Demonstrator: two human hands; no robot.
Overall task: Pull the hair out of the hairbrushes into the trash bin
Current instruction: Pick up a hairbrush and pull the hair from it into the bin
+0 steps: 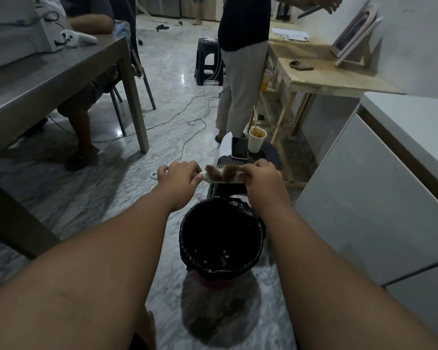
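A pale green hairbrush (215, 180) is held level above the far rim of the trash bin (187, 238), which is lined with a black bag. My left hand (181, 176) is closed around the brush's handle; the handle's end (154, 175) sticks out to the left. Brown hair (221, 173) is tangled in clumps across the bristles. My right hand (262, 176) pinches the hair at the right end of the brush head. The bin's inside is dark, so I cannot tell what it holds.
A black stool (273, 155) beyond the bin carries a phone (239, 148) and a paper cup (257, 140). A person (240, 79) stands behind it, by a wooden table (321, 72). A seated person (86, 97) is at the grey table (48, 82) on the left. Cables (192, 107) cross the floor. White cabinets (379, 188) stand right.
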